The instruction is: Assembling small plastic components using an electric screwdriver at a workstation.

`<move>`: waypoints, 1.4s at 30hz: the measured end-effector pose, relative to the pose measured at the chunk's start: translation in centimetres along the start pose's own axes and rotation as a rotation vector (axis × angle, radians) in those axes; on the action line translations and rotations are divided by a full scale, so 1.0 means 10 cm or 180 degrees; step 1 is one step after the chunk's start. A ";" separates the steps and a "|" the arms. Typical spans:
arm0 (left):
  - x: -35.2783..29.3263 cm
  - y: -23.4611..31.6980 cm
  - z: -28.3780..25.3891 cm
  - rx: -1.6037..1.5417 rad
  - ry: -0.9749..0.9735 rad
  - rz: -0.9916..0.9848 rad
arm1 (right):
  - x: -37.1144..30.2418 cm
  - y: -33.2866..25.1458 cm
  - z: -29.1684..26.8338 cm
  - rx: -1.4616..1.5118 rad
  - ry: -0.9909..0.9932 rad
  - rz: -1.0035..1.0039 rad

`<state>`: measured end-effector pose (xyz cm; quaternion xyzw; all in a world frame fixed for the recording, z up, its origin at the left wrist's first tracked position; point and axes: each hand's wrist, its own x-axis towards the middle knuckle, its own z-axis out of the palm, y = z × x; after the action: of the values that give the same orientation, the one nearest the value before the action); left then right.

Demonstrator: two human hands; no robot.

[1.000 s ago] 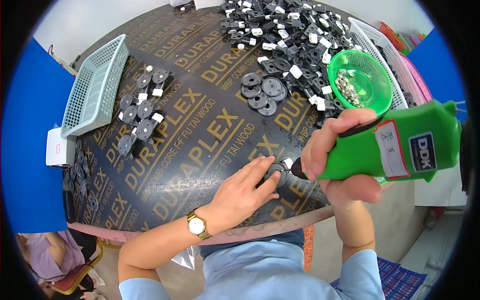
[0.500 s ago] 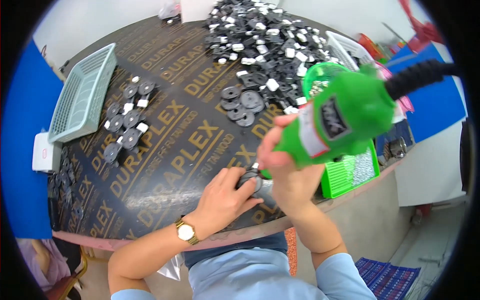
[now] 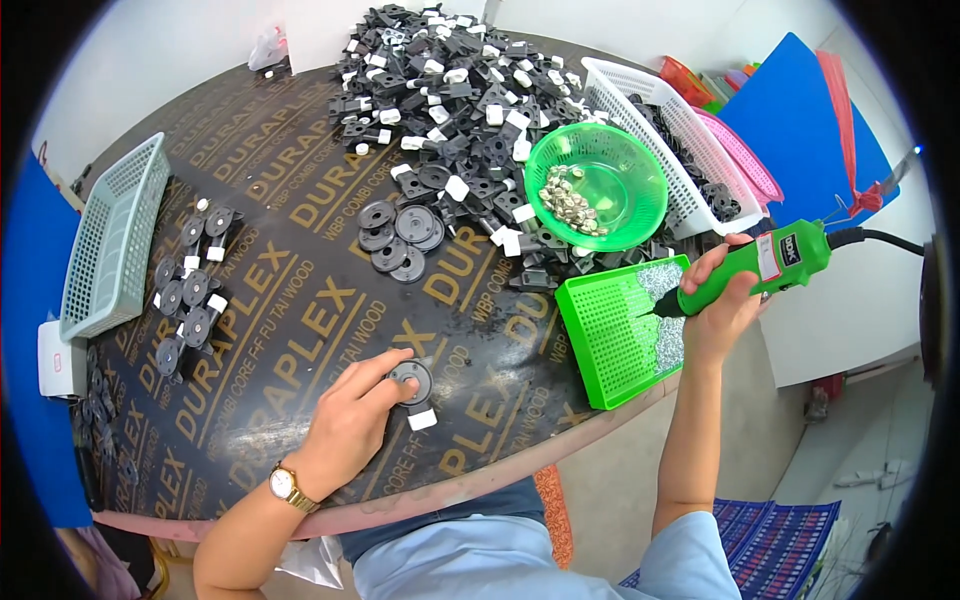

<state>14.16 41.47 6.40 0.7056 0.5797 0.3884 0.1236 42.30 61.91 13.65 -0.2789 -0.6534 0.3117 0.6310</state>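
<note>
My left hand [image 3: 352, 425] grips a round black plastic part [image 3: 414, 380] against the dark tabletop, thumb and fingers at its left side. A white tab [image 3: 422, 419] sticks out of the part toward me. My right hand [image 3: 722, 322] is wrapped round a green electric screwdriver [image 3: 745, 267], with its cord running off to the right. The black tip of the tool points left, over a green perforated tray [image 3: 603, 345]. Small silvery screws [image 3: 668, 352] cover the right side of that tray; whether the tip touches any I cannot tell.
A green basket [image 3: 640, 160] with metal pieces stands behind the tray, beside a white basket [image 3: 690, 130]. Black parts with white tabs form a big heap [image 3: 450, 100] at the back. Loose discs [image 3: 415, 230] lie mid-table; several assembled pieces [image 3: 185, 290] and a pale basket [image 3: 115, 240] are left.
The screwdriver in my right hand has moved away from the part, rightward to the screw tray. My left hand has shifted left with the part, whose white tab now points toward me.
</note>
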 end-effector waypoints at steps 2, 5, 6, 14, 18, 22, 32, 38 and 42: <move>0.00 0.00 0.01 0.0069 0.0024 0.0010 | -0.01 0.05 0.01 0.0034 0.0013 0.0027; 0.01 0.00 0.02 0.0107 0.0022 -0.0021 | -0.01 0.10 0.00 0.0100 0.0039 0.0057; 0.01 0.01 0.02 0.0112 0.0004 -0.0023 | -0.01 0.12 -0.01 0.0139 0.0038 0.0064; 0.02 0.02 0.04 0.0121 0.0087 -0.0054 | 0.02 0.21 -0.08 0.0355 -0.0033 -0.0052; 0.00 -0.01 0.02 0.0088 -0.0054 0.0003 | -0.02 0.16 0.00 -0.0160 -0.0028 0.0038; -0.04 0.09 -0.01 -0.0002 -0.0321 -0.0128 | -0.04 0.10 0.13 -0.0144 -0.0168 -0.0037; -0.10 0.06 0.02 0.0447 -0.0299 0.0030 | -0.48 -0.64 1.42 0.1783 -0.0888 0.0745; -0.11 0.06 0.01 0.0441 -0.0246 0.0060 | -0.56 -0.56 1.55 0.1649 -0.1626 0.0642; -0.10 0.07 0.00 0.0482 -0.0211 0.0084 | -0.55 -0.50 1.59 0.1745 -0.1864 0.0543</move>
<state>14.61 40.35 6.46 0.7330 0.5936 0.3214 0.0838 26.88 53.62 13.66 -0.0531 -0.6726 0.5917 0.4411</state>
